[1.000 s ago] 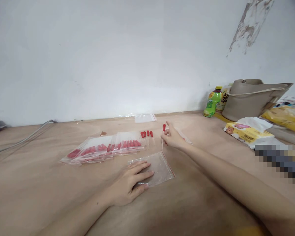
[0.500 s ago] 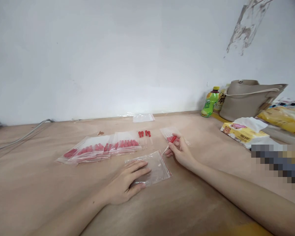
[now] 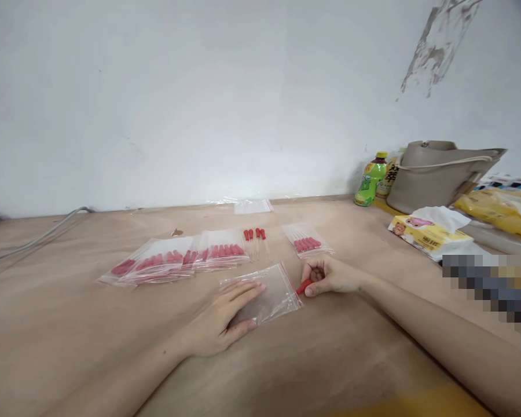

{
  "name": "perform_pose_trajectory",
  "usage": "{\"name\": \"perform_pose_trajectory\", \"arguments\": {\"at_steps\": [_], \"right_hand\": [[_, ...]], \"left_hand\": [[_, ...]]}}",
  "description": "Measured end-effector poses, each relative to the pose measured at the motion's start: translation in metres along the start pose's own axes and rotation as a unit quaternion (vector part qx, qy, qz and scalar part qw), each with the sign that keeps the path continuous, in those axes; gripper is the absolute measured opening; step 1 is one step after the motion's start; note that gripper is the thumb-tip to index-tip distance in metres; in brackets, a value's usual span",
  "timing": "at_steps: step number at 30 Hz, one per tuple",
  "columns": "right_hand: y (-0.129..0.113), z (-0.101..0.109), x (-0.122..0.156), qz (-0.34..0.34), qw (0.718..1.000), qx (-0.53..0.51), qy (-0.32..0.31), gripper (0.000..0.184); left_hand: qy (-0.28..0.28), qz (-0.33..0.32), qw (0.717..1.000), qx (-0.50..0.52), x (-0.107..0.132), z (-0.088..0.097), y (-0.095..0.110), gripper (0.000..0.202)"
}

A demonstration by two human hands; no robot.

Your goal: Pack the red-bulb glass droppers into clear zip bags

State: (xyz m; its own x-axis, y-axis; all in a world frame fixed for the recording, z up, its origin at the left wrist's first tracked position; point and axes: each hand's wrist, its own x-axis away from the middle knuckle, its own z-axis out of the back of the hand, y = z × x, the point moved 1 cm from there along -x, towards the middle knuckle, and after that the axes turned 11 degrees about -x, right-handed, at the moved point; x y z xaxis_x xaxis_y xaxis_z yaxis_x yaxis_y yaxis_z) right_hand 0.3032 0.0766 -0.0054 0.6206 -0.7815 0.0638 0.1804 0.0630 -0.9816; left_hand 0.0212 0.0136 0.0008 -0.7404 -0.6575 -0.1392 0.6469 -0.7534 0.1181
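Note:
My left hand (image 3: 226,318) lies flat with fingers spread on a clear zip bag (image 3: 271,289), pressing it onto the wooden table (image 3: 69,324). My right hand (image 3: 330,277) pinches a red-bulbed glass dropper (image 3: 304,286) at the bag's open red-lined edge, tip pointing into the bag. Three loose droppers (image 3: 255,236) lie just beyond the bag. A filled bag of droppers (image 3: 307,243) rests behind my right hand. A row of several filled bags (image 3: 178,259) stretches to the left.
A stack of empty clear bags (image 3: 252,205) lies by the wall. At the right stand a green bottle (image 3: 369,180), a beige handbag (image 3: 438,174), a tissue pack (image 3: 429,231) and yellow packets (image 3: 503,211). A grey cable (image 3: 39,234) runs at the left.
My right hand came back from the far side with one dropper and lowered it to the mouth of the bag. My left hand stayed flat on the bag.

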Motion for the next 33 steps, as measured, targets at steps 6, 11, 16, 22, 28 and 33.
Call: {"name": "perform_pose_trajectory", "arguments": {"at_steps": [6, 11, 16, 22, 28, 33], "right_hand": [[-0.004, -0.004, -0.001, 0.009, 0.998, 0.038, 0.044, 0.031], [-0.005, -0.006, -0.002, 0.025, 0.999, 0.031, 0.029, 0.031], [-0.007, -0.024, -0.003, 0.105, 0.992, 0.056, 0.041, 0.023], [-0.008, -0.032, -0.003, 0.145, 0.989, -0.006, -0.025, 0.026], [-0.006, -0.044, -0.005, 0.052, 0.989, -0.133, -0.049, 0.031], [-0.002, -0.033, -0.009, 0.035, 0.993, -0.113, -0.024, 0.029]], "left_hand": [[0.004, -0.006, 1.0, -0.002, -0.001, 0.002, 0.001, 0.051], [0.001, -0.003, 1.0, -0.003, -0.001, 0.001, 0.0, 0.051], [0.006, -0.001, 1.0, 0.007, 0.0, 0.0, 0.0, 0.051], [0.006, -0.007, 1.0, 0.013, -0.001, 0.001, 0.0, 0.052], [0.004, -0.009, 1.0, 0.01, -0.001, -0.001, 0.0, 0.052], [0.043, -0.028, 0.998, 0.042, 0.0, -0.002, -0.001, 0.047]]}}
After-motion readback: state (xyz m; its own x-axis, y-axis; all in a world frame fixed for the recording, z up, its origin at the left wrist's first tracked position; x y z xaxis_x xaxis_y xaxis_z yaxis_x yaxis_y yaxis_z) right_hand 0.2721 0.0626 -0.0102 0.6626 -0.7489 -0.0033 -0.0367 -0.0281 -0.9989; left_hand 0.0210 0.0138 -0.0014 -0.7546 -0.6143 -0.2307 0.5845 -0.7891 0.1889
